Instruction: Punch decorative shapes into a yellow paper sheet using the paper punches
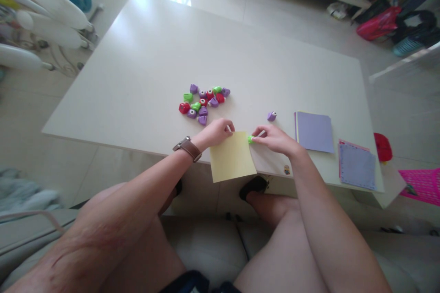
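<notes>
My left hand [220, 132], with a brown-strapped watch on its wrist, pinches the top edge of a yellow paper square [233, 156]. The paper hangs partly over the table's near edge. Between the fingertips of my right hand [268, 138] is a small green piece [250, 139], close to the paper's upper right corner. One purple piece with an eye [271, 116] lies just beyond my right hand. Several red, green and purple pieces [203, 102] are clustered on the table beyond my left hand.
On the right of the white table [154, 55] lie a stack of purple paper [314, 132] and a second stack with a patterned top sheet [357, 165]. A small sticker [287, 170] is near the front edge. White cylinders [55, 4] stand off the left side.
</notes>
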`<state>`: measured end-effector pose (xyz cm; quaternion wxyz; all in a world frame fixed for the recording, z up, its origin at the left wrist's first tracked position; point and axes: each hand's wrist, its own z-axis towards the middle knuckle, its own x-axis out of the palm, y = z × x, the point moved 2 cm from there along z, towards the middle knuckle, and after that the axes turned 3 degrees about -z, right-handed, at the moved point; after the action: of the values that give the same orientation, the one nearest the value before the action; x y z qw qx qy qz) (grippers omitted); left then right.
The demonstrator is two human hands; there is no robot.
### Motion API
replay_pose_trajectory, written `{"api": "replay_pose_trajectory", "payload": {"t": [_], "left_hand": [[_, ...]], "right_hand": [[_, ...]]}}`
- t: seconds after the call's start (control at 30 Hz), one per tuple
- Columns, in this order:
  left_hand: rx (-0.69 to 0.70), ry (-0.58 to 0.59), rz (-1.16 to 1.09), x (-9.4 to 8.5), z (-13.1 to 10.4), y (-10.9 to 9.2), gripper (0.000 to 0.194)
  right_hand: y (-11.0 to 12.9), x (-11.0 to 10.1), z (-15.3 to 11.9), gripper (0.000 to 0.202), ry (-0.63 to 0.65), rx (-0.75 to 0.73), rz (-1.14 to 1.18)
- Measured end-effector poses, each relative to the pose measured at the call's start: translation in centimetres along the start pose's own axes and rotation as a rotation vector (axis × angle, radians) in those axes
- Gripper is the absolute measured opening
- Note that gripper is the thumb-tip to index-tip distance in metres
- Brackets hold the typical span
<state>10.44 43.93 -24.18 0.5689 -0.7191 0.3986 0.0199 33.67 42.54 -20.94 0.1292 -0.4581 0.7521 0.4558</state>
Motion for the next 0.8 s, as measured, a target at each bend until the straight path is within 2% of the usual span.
{"api": "replay_pose_trajectory", "payload": {"t": [0.37, 0.8], "left_hand": [[-0.013, -0.003, 0.014, 0.08, 0.10, 0.03, 0.015], [-0.019, -0.013, 0.021, 0.03, 0.00, -0.33, 0.014]], "right_hand": [[-0.34, 0.14, 0.26, 0.010, 0.003, -0.029, 0.032], [0.41, 0.45, 0.10, 0.009, 0.005, -0.043, 0.015]]}}
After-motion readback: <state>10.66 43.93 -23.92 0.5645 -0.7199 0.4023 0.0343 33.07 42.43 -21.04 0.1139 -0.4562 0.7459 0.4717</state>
